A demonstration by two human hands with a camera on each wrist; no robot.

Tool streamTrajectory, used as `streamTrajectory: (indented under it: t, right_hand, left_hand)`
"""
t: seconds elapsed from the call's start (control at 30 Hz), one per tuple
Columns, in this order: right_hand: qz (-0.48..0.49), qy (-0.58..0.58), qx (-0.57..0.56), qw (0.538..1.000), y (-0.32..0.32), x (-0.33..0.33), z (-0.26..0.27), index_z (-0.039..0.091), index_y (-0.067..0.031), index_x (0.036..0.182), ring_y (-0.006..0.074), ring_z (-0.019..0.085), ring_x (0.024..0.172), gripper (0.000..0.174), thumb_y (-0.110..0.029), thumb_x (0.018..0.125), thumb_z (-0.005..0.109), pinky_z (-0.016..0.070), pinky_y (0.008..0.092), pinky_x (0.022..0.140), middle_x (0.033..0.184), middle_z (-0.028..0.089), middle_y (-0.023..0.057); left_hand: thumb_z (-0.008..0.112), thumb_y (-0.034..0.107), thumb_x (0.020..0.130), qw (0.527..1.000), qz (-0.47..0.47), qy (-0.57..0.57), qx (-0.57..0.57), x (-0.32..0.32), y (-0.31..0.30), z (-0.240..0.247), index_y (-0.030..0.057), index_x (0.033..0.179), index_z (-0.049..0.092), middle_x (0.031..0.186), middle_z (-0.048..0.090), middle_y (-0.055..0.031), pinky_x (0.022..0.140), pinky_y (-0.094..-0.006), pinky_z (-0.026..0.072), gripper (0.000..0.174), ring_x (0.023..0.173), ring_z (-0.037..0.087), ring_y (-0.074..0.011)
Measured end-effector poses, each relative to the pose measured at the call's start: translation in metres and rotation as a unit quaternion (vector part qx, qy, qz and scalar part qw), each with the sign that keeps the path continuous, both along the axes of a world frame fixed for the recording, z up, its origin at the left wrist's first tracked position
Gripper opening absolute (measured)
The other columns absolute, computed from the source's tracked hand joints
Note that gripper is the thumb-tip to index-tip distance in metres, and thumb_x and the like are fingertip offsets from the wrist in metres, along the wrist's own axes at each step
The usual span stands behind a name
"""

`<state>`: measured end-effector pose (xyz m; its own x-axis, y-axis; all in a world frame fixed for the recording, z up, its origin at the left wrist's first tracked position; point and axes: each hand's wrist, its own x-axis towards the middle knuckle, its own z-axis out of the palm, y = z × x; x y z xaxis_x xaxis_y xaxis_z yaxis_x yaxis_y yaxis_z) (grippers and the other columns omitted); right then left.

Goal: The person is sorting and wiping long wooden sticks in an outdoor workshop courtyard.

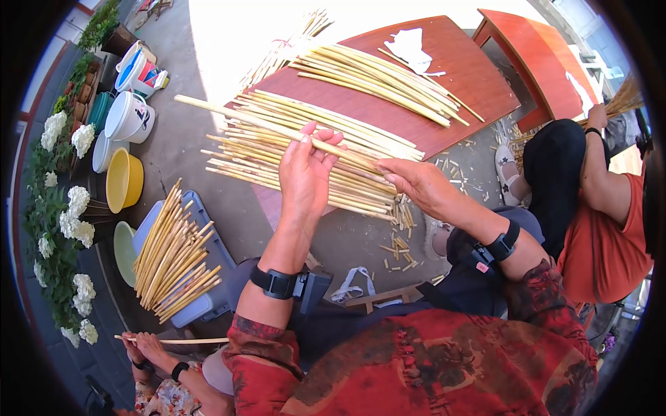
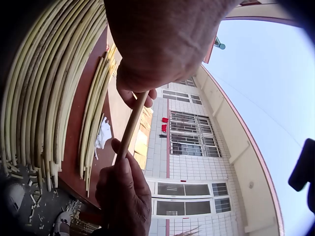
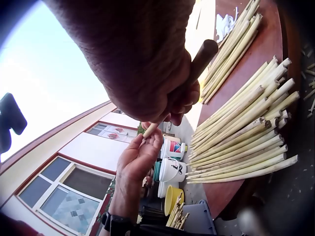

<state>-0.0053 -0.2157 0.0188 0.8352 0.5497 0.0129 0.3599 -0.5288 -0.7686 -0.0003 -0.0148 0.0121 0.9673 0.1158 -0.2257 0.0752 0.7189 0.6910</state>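
A long straw-coloured stalk (image 1: 229,116) slants across in front of me, above a row of similar stalks (image 1: 277,156) on the reddish-brown table (image 1: 479,90). My left hand (image 1: 305,177) is palm up under its middle, the stalk running between thumb and loosely bent fingers. With thumb and curled fingers, my right hand (image 1: 423,186) grips the stalk near one end. In the right wrist view, the cut stalk end (image 3: 206,49) sticks out past that hand. Between both hands, a bare stretch of stalk (image 2: 131,128) shows in the left wrist view.
More stalks (image 1: 388,76) and a white cloth (image 1: 409,48) lie farther across the table. At left, a stalk pile (image 1: 170,256) rests on a grey-blue bin lid (image 1: 198,315), near buckets (image 1: 128,118) and a yellow basin (image 1: 125,180). Cut pieces (image 1: 399,253) litter the floor. People sit on both sides.
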Motion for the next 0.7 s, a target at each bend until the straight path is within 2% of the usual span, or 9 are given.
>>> streamTrajectory:
  t: [0.07, 0.17, 0.2, 0.27, 0.37, 0.6, 0.7]
  right_hand:
    - [-0.001, 0.01, 0.013, 1.0, -0.005, 0.0, 0.0, 0.053, -0.0078, 0.109, 0.0293, 0.055, 0.093, 0.027, -0.016, 0.083, 0.052, 0.0446, 0.0346, 0.077, 0.104, 0.057, 0.0141]
    - [0.003, 0.02, -0.001, 1.0, -0.017, 0.002, 0.002, 0.054, -0.008, 0.107, 0.0283, 0.056, 0.091, 0.026, -0.015, 0.082, 0.054, 0.045, 0.0332, 0.076, 0.101, 0.058, 0.0124]
    - [0.003, 0.024, -0.012, 1.0, -0.023, 0.003, 0.002, 0.055, -0.008, 0.107, 0.0283, 0.056, 0.09, 0.026, -0.015, 0.081, 0.055, 0.0451, 0.033, 0.076, 0.1, 0.059, 0.012]
    - [-0.009, 0.03, -0.015, 0.999, -0.035, 0.005, -0.001, 0.056, -0.0087, 0.105, 0.0281, 0.057, 0.088, 0.026, -0.014, 0.08, 0.056, 0.0451, 0.0333, 0.074, 0.097, 0.059, 0.0118]
    - [-0.012, 0.012, -0.045, 0.999, -0.047, 0.008, 0.001, 0.056, -0.0106, 0.103, 0.0287, 0.057, 0.083, 0.026, -0.013, 0.078, 0.057, 0.0448, 0.0345, 0.07, 0.091, 0.06, 0.0114]
    - [0.006, -0.012, -0.031, 0.999, -0.045, 0.008, 0.007, 0.056, -0.0097, 0.103, 0.0293, 0.057, 0.082, 0.026, -0.011, 0.077, 0.058, 0.0442, 0.0341, 0.068, 0.09, 0.059, 0.0119]
    - [-0.02, -0.016, -0.041, 0.999, -0.042, 0.008, 0.01, 0.055, -0.0094, 0.102, 0.0292, 0.056, 0.079, 0.026, -0.009, 0.076, 0.058, 0.0438, 0.034, 0.066, 0.087, 0.059, 0.0125]
  left_hand:
    - [0.037, 0.014, 0.09, 1.0, 0.02, -0.014, -0.003, 0.003, 0.008, 0.0, -0.0053, 0.115, 0.038, 0.098, 0.051, -0.0151, 0.088, -0.0439, 0.0417, 0.031, 0.097, 0.05, -0.0277]
    - [0.035, 0.012, 0.09, 0.992, 0.122, 0.004, -0.022, 0.012, 0.035, 0.006, -0.0065, 0.115, 0.036, 0.096, 0.049, -0.0153, 0.086, -0.0427, 0.0442, 0.031, 0.094, 0.051, -0.0274]
    - [0.035, 0.012, 0.09, 0.992, 0.127, 0.001, -0.02, 0.016, 0.048, 0.007, -0.0065, 0.115, 0.036, 0.096, 0.049, -0.0153, 0.086, -0.0427, 0.0442, 0.031, 0.094, 0.051, -0.0274]
    - [0.034, 0.013, 0.091, 0.975, 0.223, 0.002, -0.023, 0.021, 0.074, 0.008, -0.0064, 0.115, 0.037, 0.098, 0.047, -0.0155, 0.087, -0.0431, 0.0436, 0.031, 0.095, 0.05, -0.0273]
    - [0.032, 0.015, 0.091, 0.96, 0.277, 0.002, -0.043, 0.023, 0.1, 0.012, -0.0062, 0.115, 0.037, 0.101, 0.046, -0.0155, 0.088, -0.0431, 0.043, 0.032, 0.097, 0.049, -0.027]
    - [0.031, 0.015, 0.092, 0.959, 0.281, -0.003, -0.035, 0.024, 0.104, 0.011, -0.0065, 0.115, 0.038, 0.102, 0.045, -0.0154, 0.089, -0.0429, 0.0428, 0.032, 0.098, 0.048, -0.0269]
    - [0.031, 0.013, 0.091, 0.96, 0.278, -0.015, -0.026, 0.024, 0.095, 0.013, -0.0066, 0.114, 0.037, 0.102, 0.046, -0.016, 0.087, -0.0433, 0.0436, 0.031, 0.096, 0.049, -0.0274]
